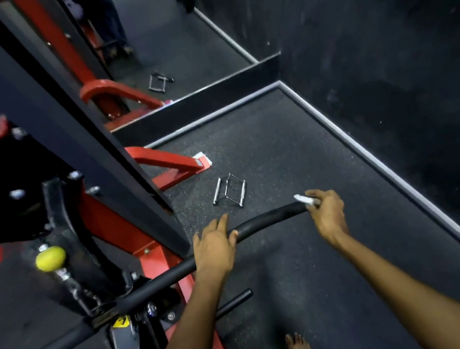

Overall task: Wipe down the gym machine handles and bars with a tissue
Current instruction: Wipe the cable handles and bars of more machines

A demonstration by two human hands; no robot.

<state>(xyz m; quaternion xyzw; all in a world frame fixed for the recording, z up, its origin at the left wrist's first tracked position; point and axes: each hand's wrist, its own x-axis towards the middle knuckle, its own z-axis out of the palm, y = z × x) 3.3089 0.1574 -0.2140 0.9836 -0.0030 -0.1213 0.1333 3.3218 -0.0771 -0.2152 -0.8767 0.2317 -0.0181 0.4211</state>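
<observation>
At the far left, a yellow knob (50, 259) sticks out of the black and red gym machine frame (112, 213), just above the point where the long black padded bar (265, 222) joins the machine. The bar runs from the lower left up and to the right, curving gently toward its free end. The left hand (215, 246) rests on the bar about midway along the visible curve, fingers fairly straight and laid over the top with the thumb hooked against the near side, so it steadies the bar more than it clenches it. Beyond the bar, a chrome cable-row handle (229, 190) lies on the speckled rubber floor (279, 150), well apart from both hands. Further right, the right hand (328, 211) is closed around the very tip of the bar, pinching a white tissue (304, 199) against it; a twisted end of the tissue pokes out past the fingers. A shorter black bar (234, 302) juts out below the left forearm. A mirror (168, 40) at floor level reflects the frame and handle. No containers are in sight.
</observation>
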